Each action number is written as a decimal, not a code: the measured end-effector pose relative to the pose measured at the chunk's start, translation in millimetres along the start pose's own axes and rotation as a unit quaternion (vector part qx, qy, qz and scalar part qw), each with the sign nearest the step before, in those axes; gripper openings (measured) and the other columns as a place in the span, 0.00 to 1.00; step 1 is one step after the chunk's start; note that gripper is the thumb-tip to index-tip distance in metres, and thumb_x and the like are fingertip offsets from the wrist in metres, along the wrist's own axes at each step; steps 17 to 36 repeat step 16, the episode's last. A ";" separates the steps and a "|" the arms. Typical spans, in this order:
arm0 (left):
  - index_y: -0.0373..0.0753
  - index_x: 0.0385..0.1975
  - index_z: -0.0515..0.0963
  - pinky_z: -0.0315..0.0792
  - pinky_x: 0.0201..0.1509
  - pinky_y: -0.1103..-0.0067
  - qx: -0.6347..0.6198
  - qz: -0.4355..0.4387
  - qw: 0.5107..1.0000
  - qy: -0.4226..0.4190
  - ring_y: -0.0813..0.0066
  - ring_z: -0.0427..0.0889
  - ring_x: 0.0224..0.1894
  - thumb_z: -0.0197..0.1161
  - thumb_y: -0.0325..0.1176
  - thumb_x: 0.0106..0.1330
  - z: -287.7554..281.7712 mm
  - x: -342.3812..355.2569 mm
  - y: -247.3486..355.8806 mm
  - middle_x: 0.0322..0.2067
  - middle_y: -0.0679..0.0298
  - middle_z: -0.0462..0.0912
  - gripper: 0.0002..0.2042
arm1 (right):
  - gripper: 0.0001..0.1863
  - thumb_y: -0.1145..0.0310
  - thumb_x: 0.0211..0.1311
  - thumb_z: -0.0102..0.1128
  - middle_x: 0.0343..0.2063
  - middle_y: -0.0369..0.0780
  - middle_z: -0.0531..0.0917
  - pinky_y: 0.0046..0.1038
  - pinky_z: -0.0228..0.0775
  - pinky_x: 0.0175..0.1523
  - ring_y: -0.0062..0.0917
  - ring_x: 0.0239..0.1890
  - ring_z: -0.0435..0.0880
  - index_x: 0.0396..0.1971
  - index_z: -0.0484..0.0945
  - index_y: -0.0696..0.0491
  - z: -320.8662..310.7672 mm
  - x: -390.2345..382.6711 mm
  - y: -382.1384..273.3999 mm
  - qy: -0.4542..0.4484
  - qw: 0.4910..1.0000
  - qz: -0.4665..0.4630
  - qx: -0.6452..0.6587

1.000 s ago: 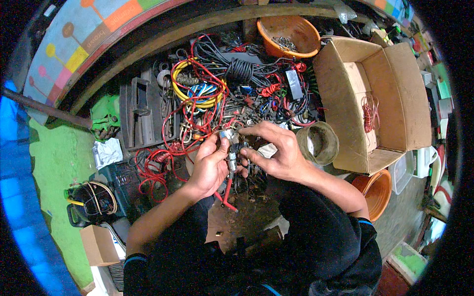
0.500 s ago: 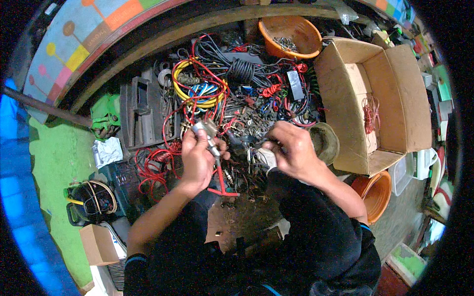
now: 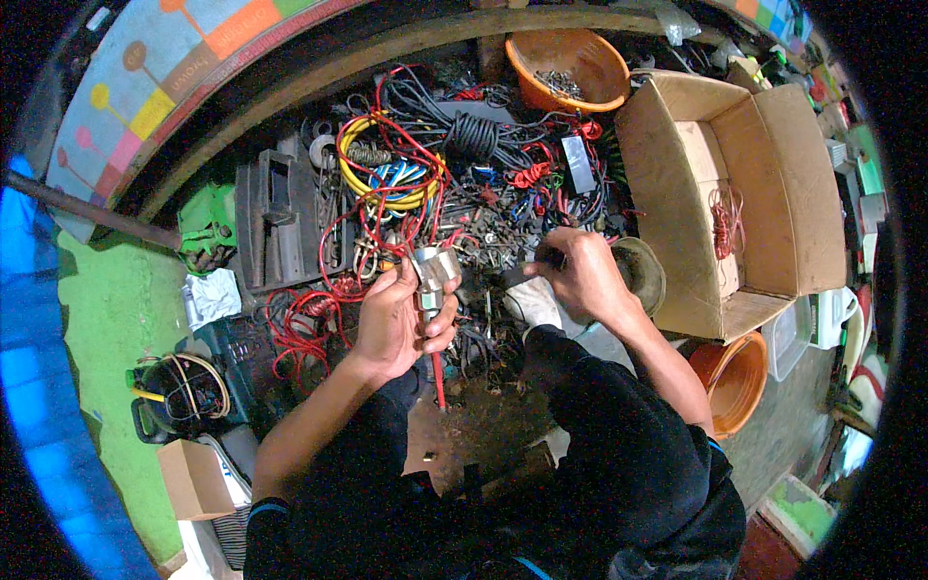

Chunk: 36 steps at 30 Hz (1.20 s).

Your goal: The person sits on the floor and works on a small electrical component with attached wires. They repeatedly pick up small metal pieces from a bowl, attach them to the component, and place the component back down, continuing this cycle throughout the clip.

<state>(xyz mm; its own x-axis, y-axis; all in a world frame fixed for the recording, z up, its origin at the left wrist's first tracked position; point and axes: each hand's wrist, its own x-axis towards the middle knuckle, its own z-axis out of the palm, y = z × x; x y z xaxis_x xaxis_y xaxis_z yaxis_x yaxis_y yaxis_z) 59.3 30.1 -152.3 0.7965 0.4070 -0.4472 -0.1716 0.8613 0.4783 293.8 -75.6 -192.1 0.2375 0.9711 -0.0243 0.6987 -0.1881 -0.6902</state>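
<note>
My left hand (image 3: 391, 329) is wrapped round a silver metal tool with a red handle (image 3: 438, 377). The tool's shiny, thick head points up past my thumb, and its red shaft hangs down below my fingers. To the right, my right hand (image 3: 585, 271) is closed, its fingertips pinched near something dark that I cannot make out. Below that hand is a pale covered foot (image 3: 532, 302) at the end of my dark trouser leg. In front of both hands lies a heap of small metal parts (image 3: 483, 227), mixed with bits of wire.
Coiled black cable (image 3: 474, 135) and yellow cable (image 3: 346, 159) lie beyond the heap. An orange basin (image 3: 614, 72) stands at the back. On the right are a cardboard box (image 3: 667, 213), a round drab container (image 3: 640, 275) and an orange bucket (image 3: 754, 387). Red wires (image 3: 290, 333) lie left.
My left hand has turned the tool, so its head shows larger and the red crossbar no longer shows. My right hand has moved slightly right, away from the pale foot.
</note>
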 end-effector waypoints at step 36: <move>0.37 0.56 0.63 0.59 0.17 0.80 0.043 -0.024 0.999 -0.001 0.76 0.66 0.20 0.37 0.48 0.73 0.1 0.5 -1.7 0.34 0.61 0.70 0.23 | 0.09 0.70 0.64 0.56 0.26 0.41 0.80 0.28 0.76 0.33 0.25 0.29 0.81 0.36 0.74 0.61 -5.7 -2.5 15.6 -0.040 0.844 0.142 0.515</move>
